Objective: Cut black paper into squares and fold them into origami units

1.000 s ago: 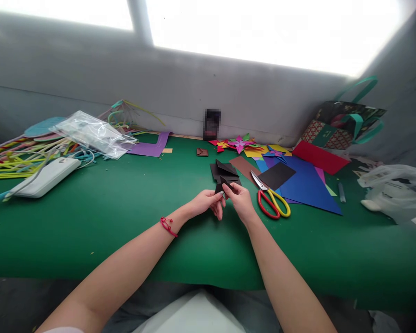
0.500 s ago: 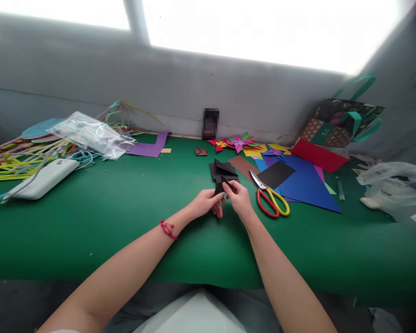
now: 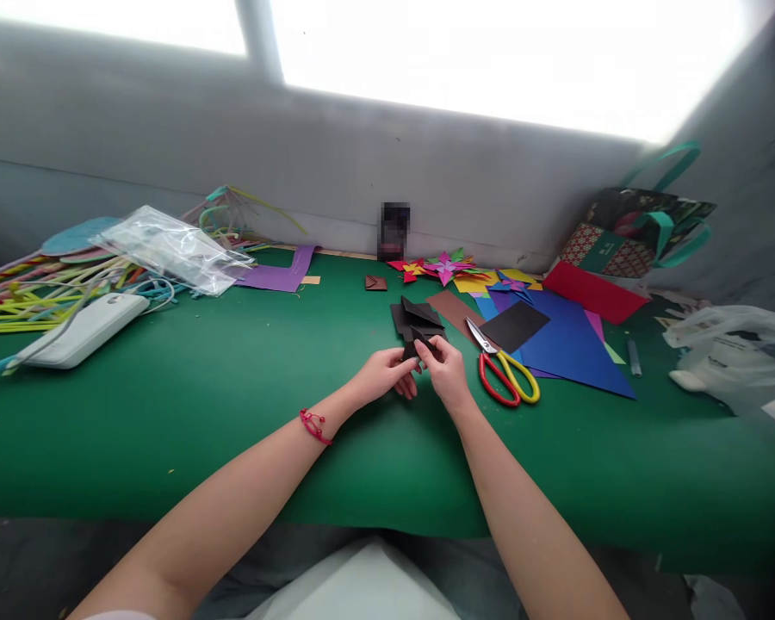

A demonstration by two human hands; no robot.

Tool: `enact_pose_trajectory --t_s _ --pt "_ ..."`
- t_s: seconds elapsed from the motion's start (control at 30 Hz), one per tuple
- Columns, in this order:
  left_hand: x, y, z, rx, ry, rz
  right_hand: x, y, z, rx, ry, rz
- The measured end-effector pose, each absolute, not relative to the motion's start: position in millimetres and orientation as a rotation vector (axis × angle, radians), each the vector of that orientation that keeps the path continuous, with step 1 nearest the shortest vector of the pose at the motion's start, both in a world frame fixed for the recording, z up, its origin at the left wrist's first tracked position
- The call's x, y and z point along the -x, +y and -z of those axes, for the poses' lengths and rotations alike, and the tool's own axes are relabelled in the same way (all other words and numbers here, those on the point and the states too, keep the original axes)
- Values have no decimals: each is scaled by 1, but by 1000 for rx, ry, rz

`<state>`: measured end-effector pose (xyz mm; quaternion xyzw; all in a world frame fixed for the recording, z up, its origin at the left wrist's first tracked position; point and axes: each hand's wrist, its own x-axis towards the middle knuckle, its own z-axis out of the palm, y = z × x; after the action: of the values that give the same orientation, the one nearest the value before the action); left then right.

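Note:
A small piece of folded black paper (image 3: 409,348) is pinched between both hands above the green table. My left hand (image 3: 387,372) grips it from the left, thumb on top and the other fingers curled beneath. From the right, my right hand (image 3: 444,368) closes on the same piece with thumb and fingertips. Part of the paper is hidden by the fingers. Just beyond lie more folded black papers (image 3: 418,313), one with a raised flap. Scissors (image 3: 505,366) with red and yellow handles rest to the right of my right hand.
Coloured sheets, among them a blue sheet (image 3: 572,344) and a black rectangle (image 3: 515,324), lie at right. Behind are folded paper flowers (image 3: 447,266) and a small brown folded paper (image 3: 375,282). A white power bank-like device (image 3: 81,331) and pipe cleaners (image 3: 32,301) are at left.
Both hands stay in nearly the same place, still pinching the black paper, with only slight finger movement. The view has shifted very slightly.

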<state>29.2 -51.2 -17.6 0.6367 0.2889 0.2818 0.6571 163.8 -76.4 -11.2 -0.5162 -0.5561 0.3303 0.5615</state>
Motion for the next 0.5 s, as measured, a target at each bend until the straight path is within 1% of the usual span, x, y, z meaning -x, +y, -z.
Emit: enact_pose_trajectory --t_s 0.2,0.37,0.5 --pt "-25 -47 17 -1401 608 -605 -165 -75 10 1212 -1304 -841" --pt "-14 -45 6 -1399 492 -483 -168 -79 5 1150 -1277 -1041" --pt "-10 -46 0 -1390 491 -507 -168 -84 0 1097 -1287 -1132"
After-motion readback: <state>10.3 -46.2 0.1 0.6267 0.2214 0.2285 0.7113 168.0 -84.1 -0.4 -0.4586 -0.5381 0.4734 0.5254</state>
